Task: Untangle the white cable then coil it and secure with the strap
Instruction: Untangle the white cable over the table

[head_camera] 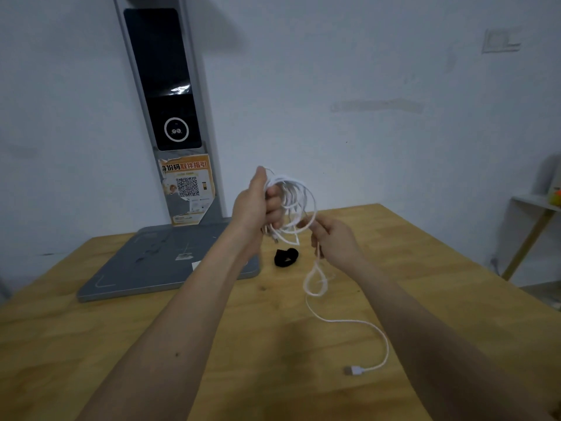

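My left hand [255,205] is raised above the table and grips several loops of the white cable [299,192] in its curled fingers. Just to its right, my right hand [332,238] pinches a strand of the same cable. Below that hand the cable hangs in a small twisted loop [315,282], then trails across the wooden table [151,344] to a USB plug [353,370] lying near the front right. The black strap [286,257] lies curled on the table under my hands, beside the grey base.
A grey scanner stand with a flat base [145,262] and an upright dark panel [164,86] occupies the table's far left, against the white wall. A small white shelf [537,205] stands at the right, beyond the table's edge.
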